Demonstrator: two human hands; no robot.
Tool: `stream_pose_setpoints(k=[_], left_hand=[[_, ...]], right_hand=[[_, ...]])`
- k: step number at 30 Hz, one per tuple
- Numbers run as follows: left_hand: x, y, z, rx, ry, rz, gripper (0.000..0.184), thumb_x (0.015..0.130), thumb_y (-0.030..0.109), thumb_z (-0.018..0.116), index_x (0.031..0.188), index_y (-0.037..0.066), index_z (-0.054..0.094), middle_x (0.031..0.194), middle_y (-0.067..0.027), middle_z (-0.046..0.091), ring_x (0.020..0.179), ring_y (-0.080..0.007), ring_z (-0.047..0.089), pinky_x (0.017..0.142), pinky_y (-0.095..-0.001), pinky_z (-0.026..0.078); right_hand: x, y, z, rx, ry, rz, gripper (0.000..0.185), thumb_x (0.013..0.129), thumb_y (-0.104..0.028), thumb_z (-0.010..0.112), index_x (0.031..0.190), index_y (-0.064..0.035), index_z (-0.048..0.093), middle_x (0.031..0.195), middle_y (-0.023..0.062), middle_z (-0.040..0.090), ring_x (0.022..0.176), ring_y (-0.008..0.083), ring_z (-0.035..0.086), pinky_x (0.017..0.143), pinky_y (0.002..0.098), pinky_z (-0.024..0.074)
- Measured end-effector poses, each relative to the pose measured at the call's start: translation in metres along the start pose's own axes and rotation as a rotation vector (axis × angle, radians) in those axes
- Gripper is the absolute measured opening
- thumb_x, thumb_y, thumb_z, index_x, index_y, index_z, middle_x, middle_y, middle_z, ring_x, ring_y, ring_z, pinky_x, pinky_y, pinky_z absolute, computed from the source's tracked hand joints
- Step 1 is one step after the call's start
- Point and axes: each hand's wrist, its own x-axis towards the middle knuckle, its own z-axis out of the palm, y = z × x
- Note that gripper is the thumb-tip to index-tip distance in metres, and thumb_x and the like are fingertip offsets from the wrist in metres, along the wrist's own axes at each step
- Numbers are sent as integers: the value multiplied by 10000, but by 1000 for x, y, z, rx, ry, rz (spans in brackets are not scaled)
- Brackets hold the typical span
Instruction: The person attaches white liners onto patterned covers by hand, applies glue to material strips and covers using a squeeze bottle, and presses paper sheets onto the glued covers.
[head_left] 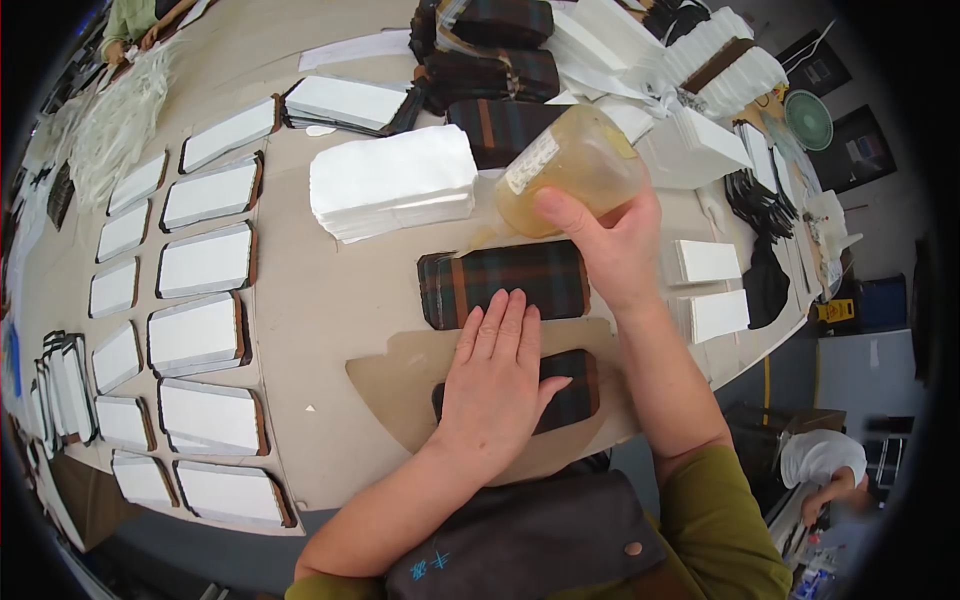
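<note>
My right hand (622,245) grips a yellowish translucent squeeze bottle (575,165), tilted so that its nozzle points down to the left. The nozzle tip is at the upper left edge of a dark plaid panel (550,275); whether it touches is hard to tell. My left hand (490,380) lies flat, fingers stretched out, its fingertips on the lower edge of that panel. Beneath its palm and thumb, partly hidden, is a second plaid panel (575,390) on a brown sheet (395,375). Just behind the panel stands a stack of white rectangular sheets (395,180).
Rows of white-topped, dark-edged pieces (207,260) fill the left side. Plaid stacks (490,75) and white stacks (700,145) stand at the back. Two white pieces (708,262) lie at right. People's arms (150,35) show at far left, another person (825,465) at right.
</note>
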Motion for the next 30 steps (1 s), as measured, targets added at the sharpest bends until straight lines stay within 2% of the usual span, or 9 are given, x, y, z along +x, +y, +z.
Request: stream_pose_setpoints(k=[9,18,26,30], left_hand=[[1,1,-3,22,-40,-5,750,886,438,671,1399,-68,461,1480,-214,440,1420,-334,369,1187,-470,272],[2,1,-3,13,-25,-1,741,874,395,706,1393,-74,462,1479,-211,450,1408,-344,388,1175,-474,293],[2,1,-2,24,0,6,728,865,369,724,1386,-72,472,1454,-211,481,1380,-358,425,1153,-486,325],[2,1,-3,16,6,10,723,865,363,726,1385,-70,473,1450,-212,486,1377,-362,429,1152,-487,325]], right_hand=[[-5,-5,-49,-86,82,-1,556,804,-105,838,1238,20,515,1130,105,653,1022,172,652,888,317,542],[-11,-13,-86,-171,164,-3,541,814,-110,832,1233,22,515,1134,96,647,1026,163,642,897,314,535],[-14,-12,-96,-164,228,-27,538,810,-102,832,1228,24,518,1129,96,649,1025,161,642,899,309,532],[-19,-12,-99,-134,252,32,554,798,-103,841,1236,22,527,1135,96,652,1027,162,642,901,307,530]])
